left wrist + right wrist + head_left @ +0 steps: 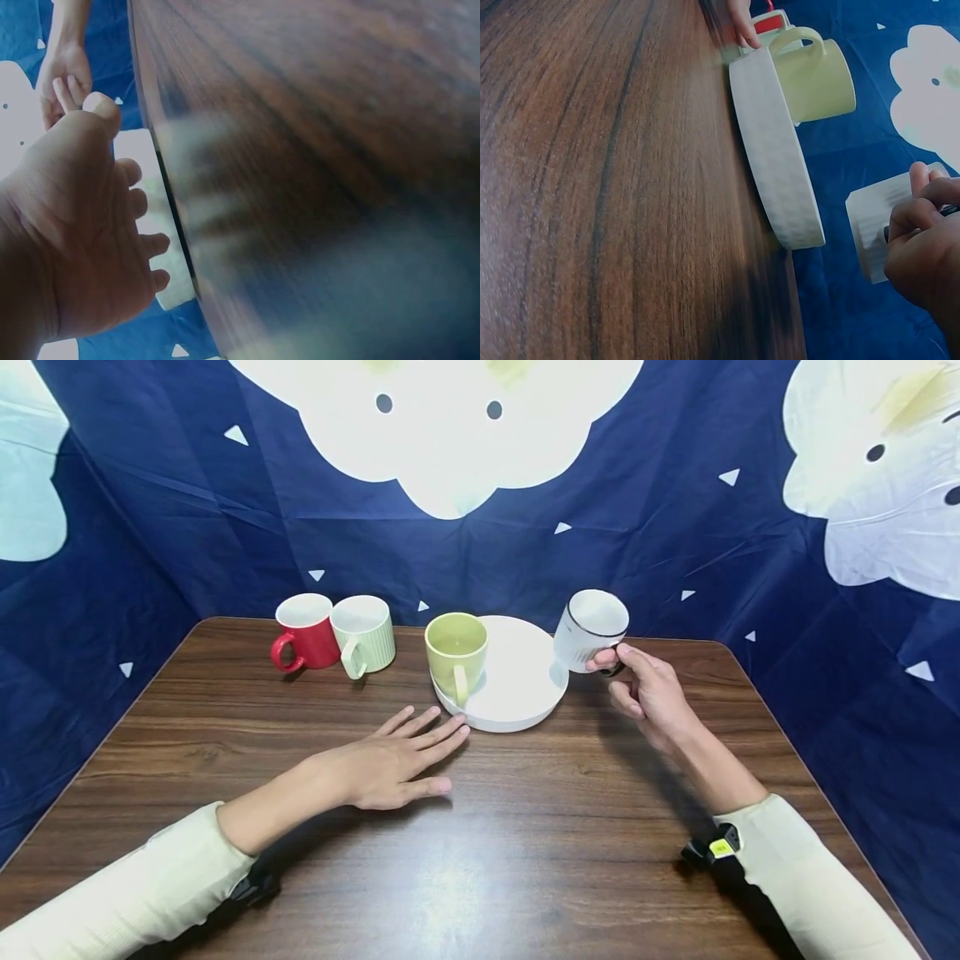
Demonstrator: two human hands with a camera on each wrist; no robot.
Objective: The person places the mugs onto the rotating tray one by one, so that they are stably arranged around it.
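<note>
My right hand (654, 693) grips the dark handle of a white ribbed mug (592, 627) with a black rim. In the right wrist view this mug (870, 225) is raised off the table, beside a round white tray (517, 693). On the left part of the tray stands a yellow-green mug (453, 647), its handle toward me. My left hand (390, 764) is spread palm down, fingertips right at the tray's near left edge. The left wrist view shows that hand (82, 232) from the palm side with its fingers extended.
A red mug (311, 639) and a pale green ribbed mug (372, 639) stand side by side at the back left of the wooden table (525, 843). A blue curtain (510, 560) with white cloud shapes hangs just behind the table's far edge.
</note>
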